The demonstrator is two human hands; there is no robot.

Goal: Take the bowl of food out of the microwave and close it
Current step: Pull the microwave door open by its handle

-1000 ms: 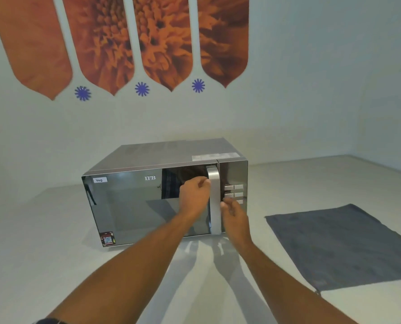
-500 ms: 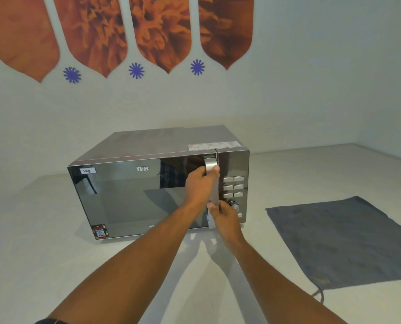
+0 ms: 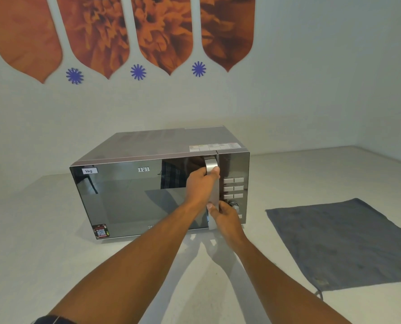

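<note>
While the microwave (image 3: 148, 183) sits on the pale counter (image 3: 31, 253) with its mirrored door shut, the left hand (image 3: 200, 183) is clenched around the upper part of the silver door handle (image 3: 211, 166). The right hand (image 3: 227, 220) grips the same handle lower down. A grey cloth (image 3: 346, 242) lies flat on the counter to the right, apart from the microwave; the bowl is hidden.

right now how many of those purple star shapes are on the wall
3. The left star, middle star and right star each sit between the orange panels. More may lie outside the frame.
</note>
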